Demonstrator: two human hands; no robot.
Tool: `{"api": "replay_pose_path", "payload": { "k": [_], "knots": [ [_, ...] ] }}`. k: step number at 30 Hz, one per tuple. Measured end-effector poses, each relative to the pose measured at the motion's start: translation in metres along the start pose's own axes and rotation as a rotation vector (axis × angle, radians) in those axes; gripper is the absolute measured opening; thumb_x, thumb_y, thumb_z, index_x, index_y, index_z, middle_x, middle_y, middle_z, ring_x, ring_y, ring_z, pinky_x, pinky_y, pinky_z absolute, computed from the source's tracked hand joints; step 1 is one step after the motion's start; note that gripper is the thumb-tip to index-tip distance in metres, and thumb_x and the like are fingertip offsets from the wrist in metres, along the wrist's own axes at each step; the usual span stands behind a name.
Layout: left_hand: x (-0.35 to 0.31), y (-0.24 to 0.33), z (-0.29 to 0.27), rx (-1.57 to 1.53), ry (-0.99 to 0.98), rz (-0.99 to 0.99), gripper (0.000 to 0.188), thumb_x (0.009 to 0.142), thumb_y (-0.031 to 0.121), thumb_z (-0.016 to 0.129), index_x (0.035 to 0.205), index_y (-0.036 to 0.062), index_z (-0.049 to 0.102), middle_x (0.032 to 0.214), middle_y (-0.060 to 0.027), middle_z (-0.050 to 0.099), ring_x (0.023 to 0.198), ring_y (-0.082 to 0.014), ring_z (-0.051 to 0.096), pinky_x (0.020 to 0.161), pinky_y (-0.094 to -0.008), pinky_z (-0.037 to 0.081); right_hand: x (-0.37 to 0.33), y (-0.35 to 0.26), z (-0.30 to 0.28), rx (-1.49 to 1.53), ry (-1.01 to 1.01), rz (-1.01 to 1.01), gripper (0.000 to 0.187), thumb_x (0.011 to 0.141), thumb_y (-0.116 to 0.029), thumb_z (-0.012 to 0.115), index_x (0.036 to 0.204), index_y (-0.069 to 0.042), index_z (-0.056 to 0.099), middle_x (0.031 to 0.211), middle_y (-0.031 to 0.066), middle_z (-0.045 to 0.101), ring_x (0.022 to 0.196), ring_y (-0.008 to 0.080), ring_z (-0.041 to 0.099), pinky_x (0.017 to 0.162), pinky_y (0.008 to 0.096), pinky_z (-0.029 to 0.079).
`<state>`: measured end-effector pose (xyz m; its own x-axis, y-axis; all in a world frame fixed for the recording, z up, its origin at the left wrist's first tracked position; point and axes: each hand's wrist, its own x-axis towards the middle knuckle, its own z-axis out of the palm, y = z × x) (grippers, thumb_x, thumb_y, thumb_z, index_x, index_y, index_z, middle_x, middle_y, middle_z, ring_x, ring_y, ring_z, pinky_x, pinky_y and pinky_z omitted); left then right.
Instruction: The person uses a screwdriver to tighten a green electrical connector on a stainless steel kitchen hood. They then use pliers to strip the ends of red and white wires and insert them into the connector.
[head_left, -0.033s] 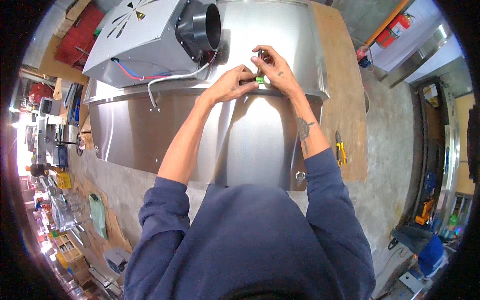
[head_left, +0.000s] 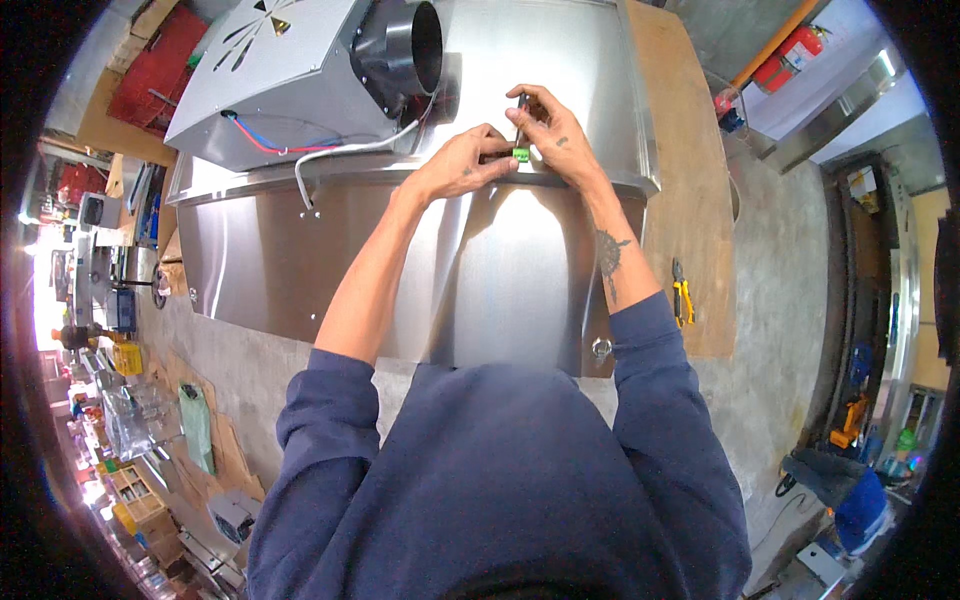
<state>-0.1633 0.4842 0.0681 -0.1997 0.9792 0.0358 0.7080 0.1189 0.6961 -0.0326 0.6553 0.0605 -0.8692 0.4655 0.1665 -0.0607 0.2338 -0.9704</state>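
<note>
Between finger and thumb my left hand (head_left: 468, 167) pinches a small green block (head_left: 521, 155) that looks like a terminal connector. My right hand (head_left: 552, 135) is closed around a small upright screwdriver with a dark handle (head_left: 523, 102). Its shaft points down at the green block; whether the tip sits in it is too small to tell. Both hands are over a brushed stainless steel hood (head_left: 350, 265), close to its bent edge. To their left a grey metal blower box (head_left: 290, 85) with a round black outlet (head_left: 413, 48) rests on the steel.
A grey cable (head_left: 330, 158) and red and blue wires (head_left: 265, 145) hang from the blower box. Yellow-handled pliers (head_left: 683, 297) lie on the brown board (head_left: 700, 210) at the right. A fire extinguisher (head_left: 790, 58) stands far right. Shelves with tools line the left side.
</note>
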Motion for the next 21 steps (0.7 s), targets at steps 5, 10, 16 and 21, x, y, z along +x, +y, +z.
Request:
{"api": "replay_pose_path", "payload": {
  "k": [5, 10, 16, 21],
  "knots": [
    [0.003, -0.008, 0.003, 0.006, -0.002, 0.000, 0.044, 0.106, 0.038, 0.069, 0.132, 0.0022, 0.075, 0.119, -0.0138, 0.068, 0.110, -0.0286, 0.066, 0.099, -0.0423, 0.052, 0.001, 0.009, 0.002, 0.189, 0.020, -0.044, 0.029, 0.109, -0.020, 0.066, 0.136, -0.008, 0.066, 0.096, 0.0058, 0.069, 0.091, 0.0135, 0.068, 0.081, 0.0302, 0.058],
    [0.003, -0.009, 0.003, 0.007, -0.010, -0.008, 0.042, 0.106, 0.034, 0.069, 0.132, 0.0019, 0.075, 0.120, -0.0137, 0.068, 0.109, -0.0275, 0.066, 0.098, -0.0411, 0.052, 0.001, 0.010, 0.005, 0.150, 0.081, -0.042, 0.028, 0.108, -0.020, 0.069, 0.132, -0.006, 0.064, 0.100, 0.0085, 0.070, 0.094, 0.0149, 0.070, 0.080, 0.0316, 0.059],
    [0.004, -0.005, 0.000, -0.024, -0.017, -0.015, 0.040, 0.105, 0.032, 0.070, 0.131, 0.0017, 0.076, 0.121, -0.0137, 0.068, 0.109, -0.0273, 0.066, 0.099, -0.0402, 0.052, 0.004, 0.006, 0.005, -0.005, 0.108, -0.008, 0.031, 0.106, -0.022, 0.072, 0.131, -0.005, 0.063, 0.103, 0.0096, 0.070, 0.093, 0.0173, 0.071, 0.081, 0.0325, 0.061],
    [0.002, -0.011, -0.004, 0.007, 0.002, -0.019, 0.039, 0.105, 0.031, 0.070, 0.131, 0.0022, 0.075, 0.120, -0.0138, 0.068, 0.110, -0.0280, 0.067, 0.100, -0.0414, 0.052, 0.009, 0.010, 0.007, 0.223, 0.046, -0.020, 0.036, 0.106, -0.024, 0.072, 0.135, -0.004, 0.063, 0.112, 0.0124, 0.070, 0.095, 0.0190, 0.071, 0.084, 0.0334, 0.061]
  ]
}}
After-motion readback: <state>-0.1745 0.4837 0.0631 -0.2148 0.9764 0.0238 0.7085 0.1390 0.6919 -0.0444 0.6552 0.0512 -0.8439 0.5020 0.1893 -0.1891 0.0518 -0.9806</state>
